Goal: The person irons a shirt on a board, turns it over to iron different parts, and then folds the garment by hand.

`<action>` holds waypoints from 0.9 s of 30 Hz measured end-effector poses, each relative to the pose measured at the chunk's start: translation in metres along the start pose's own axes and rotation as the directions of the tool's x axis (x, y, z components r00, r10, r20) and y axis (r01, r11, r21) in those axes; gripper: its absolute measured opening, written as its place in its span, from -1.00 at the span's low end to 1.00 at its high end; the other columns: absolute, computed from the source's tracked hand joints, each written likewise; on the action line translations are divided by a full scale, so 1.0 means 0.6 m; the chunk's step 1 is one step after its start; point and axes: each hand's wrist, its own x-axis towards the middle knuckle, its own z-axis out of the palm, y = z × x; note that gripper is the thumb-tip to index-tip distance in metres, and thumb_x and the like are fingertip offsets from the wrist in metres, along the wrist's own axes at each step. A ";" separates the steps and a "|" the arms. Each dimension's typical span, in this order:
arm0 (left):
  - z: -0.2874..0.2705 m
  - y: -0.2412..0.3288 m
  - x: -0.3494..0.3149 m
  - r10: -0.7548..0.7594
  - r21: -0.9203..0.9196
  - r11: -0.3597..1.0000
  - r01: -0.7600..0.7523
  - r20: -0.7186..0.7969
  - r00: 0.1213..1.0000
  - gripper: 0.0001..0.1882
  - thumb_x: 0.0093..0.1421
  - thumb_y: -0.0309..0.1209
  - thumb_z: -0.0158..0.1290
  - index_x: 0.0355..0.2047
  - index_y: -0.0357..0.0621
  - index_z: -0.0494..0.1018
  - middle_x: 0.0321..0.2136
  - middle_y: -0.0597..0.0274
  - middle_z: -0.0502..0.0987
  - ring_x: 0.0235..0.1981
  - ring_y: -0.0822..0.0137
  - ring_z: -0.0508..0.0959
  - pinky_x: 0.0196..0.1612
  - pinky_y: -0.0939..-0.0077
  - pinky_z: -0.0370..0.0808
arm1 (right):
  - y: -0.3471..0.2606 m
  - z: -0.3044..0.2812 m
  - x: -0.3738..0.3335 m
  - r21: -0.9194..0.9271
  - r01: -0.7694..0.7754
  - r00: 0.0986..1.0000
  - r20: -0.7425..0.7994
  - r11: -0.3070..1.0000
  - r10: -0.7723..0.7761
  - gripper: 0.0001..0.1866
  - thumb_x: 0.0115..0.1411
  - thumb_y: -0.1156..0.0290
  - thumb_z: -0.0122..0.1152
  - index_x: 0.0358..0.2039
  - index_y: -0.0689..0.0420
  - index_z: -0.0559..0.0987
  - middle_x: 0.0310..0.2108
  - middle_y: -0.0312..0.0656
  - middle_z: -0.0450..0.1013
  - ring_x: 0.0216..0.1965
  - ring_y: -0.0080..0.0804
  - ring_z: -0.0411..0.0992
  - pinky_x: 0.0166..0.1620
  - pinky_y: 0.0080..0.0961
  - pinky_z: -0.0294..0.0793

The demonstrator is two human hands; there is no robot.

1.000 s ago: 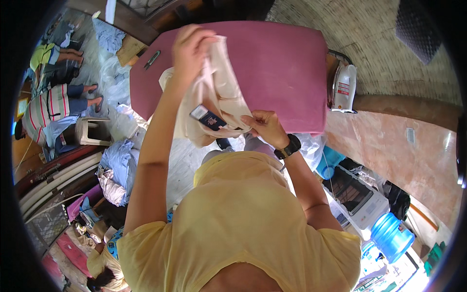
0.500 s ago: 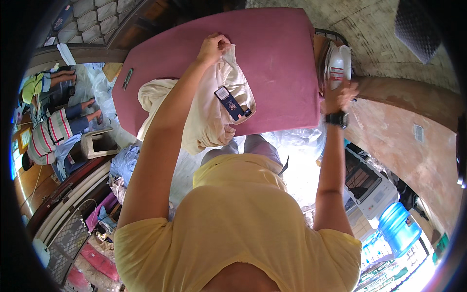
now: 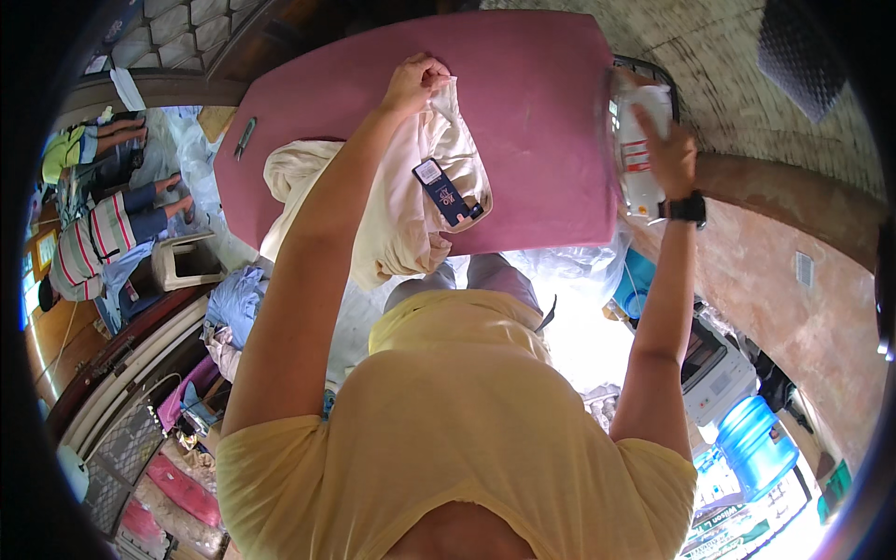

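Note:
A cream garment (image 3: 397, 219) lies bunched across the maroon padded ironing board (image 3: 546, 131), part of it hanging off the near edge. A dark blue hang tag (image 3: 442, 193) rests on it. At the garment's far end, my left hand (image 3: 417, 84) pinches a corner of the cloth. Off the board's right end, my right hand (image 3: 670, 157), a black watch on its wrist, is closed around what looks like a white clothes iron (image 3: 638, 154) with red stripes. Motion blurs the iron, and its handle is largely hidden by the hand.
A small green-handled tool (image 3: 245, 137) lies at the board's left end. Clear plastic sheeting (image 3: 583, 271) hangs by the near edge. A blue water jug (image 3: 756, 446) stands at lower right. Two people sit at far left near a beige plastic stool (image 3: 182, 263).
My right hand has shifted a little right and farther away, and the iron has changed its tilt. My left hand keeps its pinch on the garment.

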 end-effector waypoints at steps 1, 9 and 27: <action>0.001 -0.004 0.003 0.054 0.048 0.997 -0.053 -0.013 0.998 -0.87 0.13 -0.42 0.24 -0.35 -0.20 0.58 -0.49 0.32 0.49 -0.55 0.53 0.46 -0.40 0.55 0.45 | -0.008 0.021 -0.024 0.095 0.212 0.977 -0.033 0.973 -0.210 -0.24 0.00 -0.31 0.29 -0.15 0.20 0.64 -0.41 0.19 0.55 -0.40 -0.04 0.59 -0.34 -0.32 0.54; 0.010 -0.030 0.008 0.094 0.001 0.996 -0.094 -0.029 0.995 -0.86 0.09 -0.36 0.22 -0.41 -0.15 0.58 -0.54 0.20 0.51 -0.48 0.26 0.51 -0.23 0.34 0.47 | -0.113 0.173 -0.194 -0.100 0.347 0.911 0.274 0.933 -0.310 -0.28 0.00 -0.31 0.26 -0.30 0.23 0.61 -0.51 0.11 0.55 -0.43 0.08 0.57 -0.35 -0.13 0.58; -0.012 -0.006 -0.029 0.260 0.368 0.916 -0.160 -0.239 0.936 -0.87 0.06 -0.30 0.25 -0.44 -0.02 0.57 -0.46 0.29 0.52 -0.34 0.14 0.47 -0.27 0.23 0.39 | -0.170 0.227 -0.160 -0.167 0.125 0.968 0.237 0.978 -0.083 -0.31 0.07 -0.26 0.21 -0.20 0.22 0.59 -0.43 0.14 0.56 -0.35 0.15 0.56 -0.28 -0.04 0.57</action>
